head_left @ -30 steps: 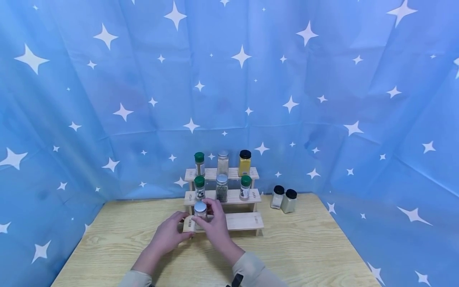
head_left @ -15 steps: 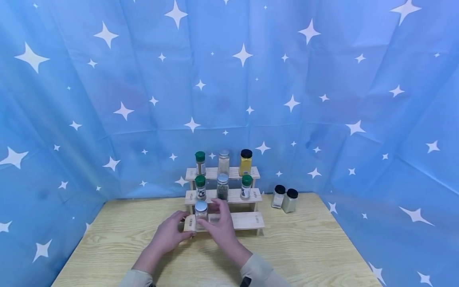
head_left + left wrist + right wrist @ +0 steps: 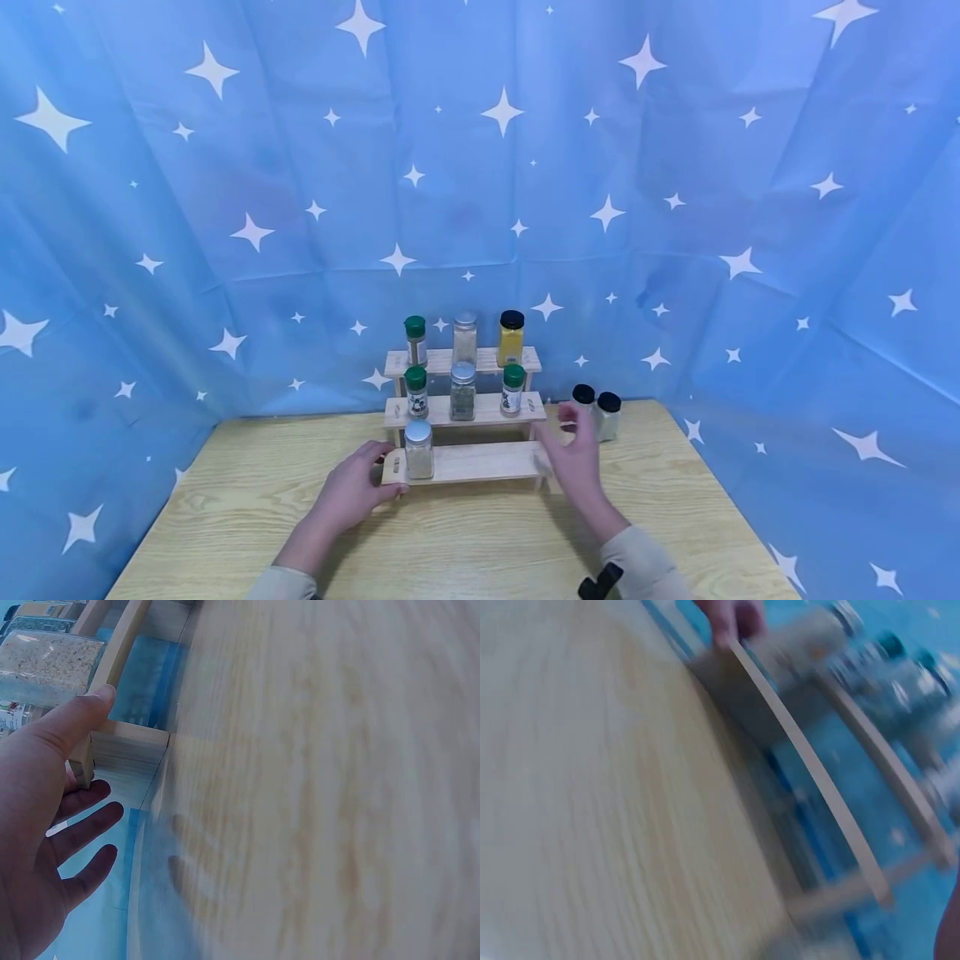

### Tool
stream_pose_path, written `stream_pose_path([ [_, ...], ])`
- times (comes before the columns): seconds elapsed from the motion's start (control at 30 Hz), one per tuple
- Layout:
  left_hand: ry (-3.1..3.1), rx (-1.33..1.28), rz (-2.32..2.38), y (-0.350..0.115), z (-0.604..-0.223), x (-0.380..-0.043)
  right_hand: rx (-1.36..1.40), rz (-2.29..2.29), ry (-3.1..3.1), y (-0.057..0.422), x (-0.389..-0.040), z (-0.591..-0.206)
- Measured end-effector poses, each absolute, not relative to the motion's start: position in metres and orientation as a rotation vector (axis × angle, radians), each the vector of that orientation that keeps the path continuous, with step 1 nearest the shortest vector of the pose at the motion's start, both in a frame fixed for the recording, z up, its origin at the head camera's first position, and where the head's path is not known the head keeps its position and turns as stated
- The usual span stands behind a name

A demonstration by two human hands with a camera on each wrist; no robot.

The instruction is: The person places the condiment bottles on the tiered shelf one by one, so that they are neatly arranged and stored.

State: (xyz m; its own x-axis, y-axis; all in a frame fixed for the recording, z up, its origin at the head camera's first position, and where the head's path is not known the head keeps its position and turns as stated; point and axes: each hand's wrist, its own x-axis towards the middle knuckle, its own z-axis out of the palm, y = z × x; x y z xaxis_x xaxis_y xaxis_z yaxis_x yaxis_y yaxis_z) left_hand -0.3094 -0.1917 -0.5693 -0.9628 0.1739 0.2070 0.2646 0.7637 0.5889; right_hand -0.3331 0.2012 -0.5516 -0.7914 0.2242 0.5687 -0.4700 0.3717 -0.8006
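Note:
A three-step wooden spice rack (image 3: 487,463) stands on the table. My left hand (image 3: 356,490) grips the left end of its lowest step; in the left wrist view the thumb (image 3: 86,712) lies on the step's front edge and the other fingers sit behind or below. Beside that hand, a silver-lidded jar (image 3: 419,454) of pale granules stands upright on the lowest step. My right hand (image 3: 576,462) hovers off the rack's right end, holding nothing, its fingers loosely bent. Just behind it stand two black-lidded jars (image 3: 608,417), one partly hidden by the fingers.
Upright on the middle step are two green-lidded jars (image 3: 513,390) and a silver-lidded jar (image 3: 462,392). The top step bears a green-lidded jar (image 3: 416,340), a silver-lidded jar (image 3: 464,340) and a black-lidded yellow jar (image 3: 512,339). A starry blue curtain (image 3: 465,208) surrounds the table (image 3: 450,542).
My right hand has let go of the silver-lidded jar on the lowest step and moved right, toward the black-lidded jars. The left hand has stayed at the rack's left end.

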Motion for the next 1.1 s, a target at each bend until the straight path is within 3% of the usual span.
stream_pose_path([
  [0.47, -2.791, -0.367, -0.969, -0.192, -0.568, -0.305, -0.216, 1.384, -2.073, 0.299, -0.361, -0.561],
  [1.1, -2.802, -0.351, -0.966, -0.191, -0.57, -0.308, 0.066, 1.624, -2.328, 0.338, -0.385, -0.582],
])
